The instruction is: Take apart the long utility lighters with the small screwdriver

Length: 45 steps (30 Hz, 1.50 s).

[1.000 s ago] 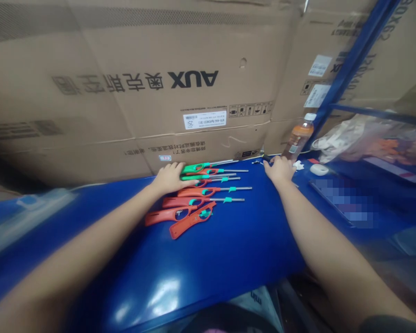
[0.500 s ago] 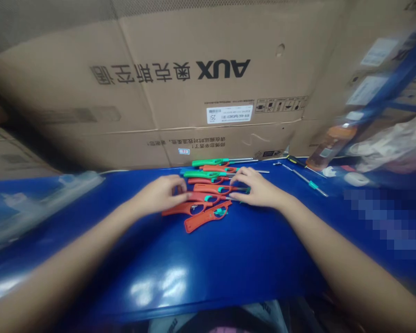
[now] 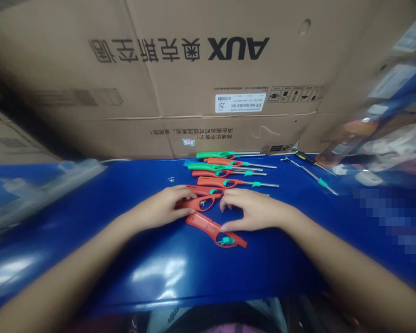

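Note:
My left hand (image 3: 168, 206) has its thumb and fingers around the handle end of an orange gas lighter body (image 3: 201, 203), which shows a small metal piece by its trigger loop. My right hand (image 3: 254, 210) is open, with fingers curved and thumb apart. Its fingers are near the front of that body; its thumb is at an orange lighter shell half (image 3: 208, 225) lying nearest me, with a green trigger piece (image 3: 226, 240) at its loop. Behind the hands lie several lighters in a row, including an orange lighter (image 3: 217, 182) and a green lighter (image 3: 213, 155) with metal tubes.
A large cardboard box (image 3: 180, 101) stands behind the blue table (image 3: 256, 273). To the right lie a screwdriver (image 3: 307, 157), a thin rod with a green piece (image 3: 314, 175) and a blurred orange bottle (image 3: 346, 143). Clear plastic bags (image 3: 55, 185) lie left.
The nearest shell half has turned, its narrow end now pointing toward me and right. My right hand has come down toward it. My left hand has closed around the neighbouring lighter body's handle.

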Each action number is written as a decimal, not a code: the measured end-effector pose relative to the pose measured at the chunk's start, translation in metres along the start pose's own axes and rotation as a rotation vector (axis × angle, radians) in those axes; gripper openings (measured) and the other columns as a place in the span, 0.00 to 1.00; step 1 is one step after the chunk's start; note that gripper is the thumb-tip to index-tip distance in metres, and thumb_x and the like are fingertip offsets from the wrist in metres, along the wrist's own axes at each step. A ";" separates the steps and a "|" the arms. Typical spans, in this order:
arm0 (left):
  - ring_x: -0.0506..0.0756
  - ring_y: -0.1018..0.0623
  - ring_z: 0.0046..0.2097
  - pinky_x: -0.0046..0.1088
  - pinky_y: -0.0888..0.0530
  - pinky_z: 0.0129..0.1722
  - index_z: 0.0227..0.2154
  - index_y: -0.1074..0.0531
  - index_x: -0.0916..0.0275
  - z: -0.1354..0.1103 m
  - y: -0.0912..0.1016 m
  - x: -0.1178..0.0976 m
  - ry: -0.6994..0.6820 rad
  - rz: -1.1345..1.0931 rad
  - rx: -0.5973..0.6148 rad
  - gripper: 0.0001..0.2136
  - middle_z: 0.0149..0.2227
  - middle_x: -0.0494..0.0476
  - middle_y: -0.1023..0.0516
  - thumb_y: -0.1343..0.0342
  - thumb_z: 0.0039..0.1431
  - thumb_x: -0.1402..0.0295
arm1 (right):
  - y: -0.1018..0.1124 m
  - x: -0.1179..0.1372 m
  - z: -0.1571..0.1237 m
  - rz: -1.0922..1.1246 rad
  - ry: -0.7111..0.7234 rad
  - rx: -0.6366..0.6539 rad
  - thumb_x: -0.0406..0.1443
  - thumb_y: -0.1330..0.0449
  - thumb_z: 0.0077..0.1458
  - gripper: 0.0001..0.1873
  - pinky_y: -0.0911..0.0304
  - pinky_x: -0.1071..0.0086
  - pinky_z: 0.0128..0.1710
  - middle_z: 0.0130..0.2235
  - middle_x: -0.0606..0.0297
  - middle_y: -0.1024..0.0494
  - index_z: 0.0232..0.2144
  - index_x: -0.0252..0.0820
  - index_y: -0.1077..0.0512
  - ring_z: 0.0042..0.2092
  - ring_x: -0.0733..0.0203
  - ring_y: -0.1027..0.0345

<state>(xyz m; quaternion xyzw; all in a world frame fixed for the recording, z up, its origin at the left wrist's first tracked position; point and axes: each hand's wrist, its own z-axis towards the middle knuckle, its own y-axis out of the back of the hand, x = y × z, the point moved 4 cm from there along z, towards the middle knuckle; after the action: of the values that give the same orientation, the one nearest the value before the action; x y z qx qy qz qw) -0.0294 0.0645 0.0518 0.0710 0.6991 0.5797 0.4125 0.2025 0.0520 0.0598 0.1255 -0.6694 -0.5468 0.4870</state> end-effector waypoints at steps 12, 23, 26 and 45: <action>0.56 0.22 0.45 0.33 0.26 0.46 0.50 0.33 0.60 0.001 -0.009 0.000 0.040 -0.337 -0.076 0.12 0.47 0.56 0.22 0.47 0.68 0.61 | -0.023 0.030 -0.002 0.046 0.140 0.203 0.47 0.34 0.57 0.13 0.45 0.72 0.33 0.37 0.69 0.26 0.37 0.45 0.26 0.36 0.65 0.34; 0.57 0.22 0.44 0.33 0.27 0.47 0.48 0.27 0.60 0.003 -0.037 -0.023 0.050 -0.370 -0.126 0.26 0.45 0.53 0.21 0.30 0.49 0.55 | -0.008 -0.005 0.005 0.330 -0.123 -0.035 0.39 0.41 0.63 0.10 0.38 0.70 0.35 0.33 0.65 0.25 0.32 0.39 0.28 0.33 0.64 0.33; 0.52 0.27 0.32 0.27 0.30 0.32 0.37 0.29 0.62 -0.003 -0.041 -0.036 0.156 -0.338 -0.243 0.16 0.33 0.48 0.24 0.34 0.54 0.56 | -0.005 -0.012 0.004 0.425 -0.175 -0.073 0.40 0.45 0.65 0.09 0.38 0.71 0.32 0.31 0.68 0.29 0.35 0.41 0.32 0.31 0.66 0.36; 0.54 0.21 0.36 0.31 0.23 0.35 0.52 0.30 0.54 -0.021 -0.076 -0.088 -0.351 0.084 0.160 0.16 0.52 0.53 0.25 0.42 0.63 0.60 | -0.031 0.023 0.065 -0.428 -0.054 -0.033 0.43 0.44 0.66 0.15 0.34 0.59 0.44 0.46 0.50 0.21 0.46 0.36 0.29 0.47 0.48 0.27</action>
<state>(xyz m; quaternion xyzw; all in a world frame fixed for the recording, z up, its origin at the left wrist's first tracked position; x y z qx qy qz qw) 0.0429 -0.0261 0.0296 0.2329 0.6566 0.5177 0.4965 0.1288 0.0637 0.0498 0.2419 -0.6312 -0.6519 0.3436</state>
